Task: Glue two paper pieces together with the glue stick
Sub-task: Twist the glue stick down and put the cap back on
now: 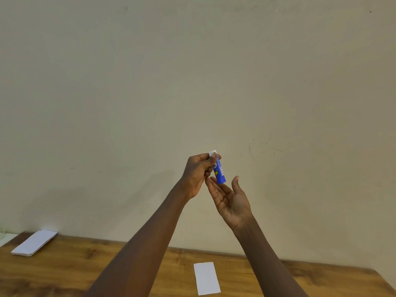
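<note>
While the left grip (198,172) is holding it up in front of the wall (192,71), the glue stick (220,172) is standing nearly upright, well above the table (85,264). Its white end (212,153) is pointing up and its blue end is pointing down. The left fingers are curling round the stick's upper half, with the thumb lying over the white end. The right grip (230,200) is lying released just under the stick, palm up, fingers straight and thumb raised. Its fingertips are sitting right by the blue end, though whether they are touching it is not clear.

Below the arms, one white paper (206,278) is lying flat on the table near its front edge. A second paper (34,243) is lying far to the left, at the table's back edge by the wall, well apart from the first.
</note>
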Demonstrator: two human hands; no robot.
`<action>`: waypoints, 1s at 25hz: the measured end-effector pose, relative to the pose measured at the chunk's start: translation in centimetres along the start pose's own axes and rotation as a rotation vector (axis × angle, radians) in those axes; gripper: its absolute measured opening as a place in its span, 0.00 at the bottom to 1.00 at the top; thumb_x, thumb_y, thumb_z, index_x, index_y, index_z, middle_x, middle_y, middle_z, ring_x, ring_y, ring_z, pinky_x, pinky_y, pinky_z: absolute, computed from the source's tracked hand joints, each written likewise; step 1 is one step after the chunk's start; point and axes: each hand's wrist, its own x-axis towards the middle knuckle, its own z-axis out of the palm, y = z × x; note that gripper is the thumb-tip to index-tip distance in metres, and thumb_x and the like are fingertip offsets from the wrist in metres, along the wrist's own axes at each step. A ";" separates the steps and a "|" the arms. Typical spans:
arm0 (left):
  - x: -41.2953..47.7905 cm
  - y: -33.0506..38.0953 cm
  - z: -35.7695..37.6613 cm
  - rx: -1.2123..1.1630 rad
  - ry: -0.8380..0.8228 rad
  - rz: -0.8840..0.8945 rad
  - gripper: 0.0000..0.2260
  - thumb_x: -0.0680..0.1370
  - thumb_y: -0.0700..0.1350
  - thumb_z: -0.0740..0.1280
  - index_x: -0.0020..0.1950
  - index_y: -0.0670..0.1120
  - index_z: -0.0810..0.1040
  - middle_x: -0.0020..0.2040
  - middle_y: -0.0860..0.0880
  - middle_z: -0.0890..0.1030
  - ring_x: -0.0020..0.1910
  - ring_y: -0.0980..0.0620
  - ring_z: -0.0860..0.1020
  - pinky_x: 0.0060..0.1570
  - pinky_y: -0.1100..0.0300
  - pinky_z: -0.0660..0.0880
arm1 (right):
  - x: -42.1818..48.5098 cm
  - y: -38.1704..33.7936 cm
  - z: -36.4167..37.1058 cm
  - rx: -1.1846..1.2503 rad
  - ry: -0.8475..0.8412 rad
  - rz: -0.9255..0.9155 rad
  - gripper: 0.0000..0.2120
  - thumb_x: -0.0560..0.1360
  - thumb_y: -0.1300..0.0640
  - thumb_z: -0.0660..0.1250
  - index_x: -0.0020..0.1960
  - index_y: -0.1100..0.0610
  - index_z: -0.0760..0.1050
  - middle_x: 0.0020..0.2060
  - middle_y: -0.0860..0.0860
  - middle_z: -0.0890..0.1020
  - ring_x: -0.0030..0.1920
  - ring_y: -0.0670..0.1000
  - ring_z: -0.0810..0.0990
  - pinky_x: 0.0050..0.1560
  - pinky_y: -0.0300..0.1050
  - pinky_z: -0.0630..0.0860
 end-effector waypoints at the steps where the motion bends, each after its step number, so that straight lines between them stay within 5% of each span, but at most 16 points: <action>1: 0.0 -0.1 0.0 0.006 -0.002 -0.001 0.09 0.76 0.46 0.61 0.42 0.45 0.79 0.40 0.47 0.75 0.32 0.55 0.66 0.31 0.70 0.70 | -0.1 0.0 0.0 0.009 0.003 0.012 0.21 0.75 0.49 0.59 0.50 0.69 0.73 0.36 0.63 0.84 0.37 0.56 0.85 0.39 0.45 0.81; 4: -0.1 -0.1 -0.2 -0.003 0.002 -0.013 0.09 0.76 0.46 0.62 0.42 0.45 0.79 0.38 0.47 0.75 0.32 0.55 0.66 0.32 0.70 0.70 | -0.3 0.0 0.3 0.040 0.017 -0.021 0.11 0.75 0.59 0.62 0.49 0.67 0.74 0.32 0.63 0.84 0.32 0.53 0.84 0.31 0.41 0.82; 11: 0.0 0.4 0.1 -0.014 -0.012 -0.002 0.10 0.76 0.46 0.61 0.41 0.45 0.80 0.35 0.50 0.75 0.32 0.55 0.65 0.31 0.70 0.69 | -0.1 0.3 0.3 -0.020 0.001 -0.239 0.05 0.71 0.68 0.64 0.42 0.64 0.78 0.36 0.60 0.84 0.36 0.54 0.85 0.35 0.43 0.83; 16: 0.0 0.3 0.4 -0.004 -0.002 0.009 0.09 0.76 0.46 0.61 0.45 0.42 0.79 0.36 0.50 0.76 0.33 0.55 0.66 0.32 0.71 0.71 | -0.2 0.4 0.1 -0.042 0.004 -0.252 0.06 0.70 0.62 0.66 0.46 0.61 0.77 0.43 0.60 0.82 0.37 0.52 0.85 0.39 0.43 0.82; 20: -0.2 0.4 0.4 0.007 -0.062 -0.007 0.09 0.76 0.46 0.62 0.46 0.44 0.79 0.39 0.50 0.77 0.34 0.54 0.67 0.33 0.71 0.71 | -0.7 0.3 0.0 -0.048 0.010 -0.092 0.18 0.72 0.48 0.64 0.49 0.63 0.75 0.34 0.58 0.85 0.35 0.51 0.85 0.35 0.41 0.82; 25: -0.6 1.2 0.2 0.072 -0.170 -0.061 0.11 0.76 0.45 0.63 0.57 0.48 0.76 0.42 0.51 0.76 0.40 0.54 0.70 0.44 0.62 0.68 | -1.1 -0.1 0.5 0.044 -0.021 -0.095 0.11 0.72 0.57 0.65 0.49 0.65 0.75 0.30 0.57 0.84 0.30 0.47 0.83 0.29 0.35 0.80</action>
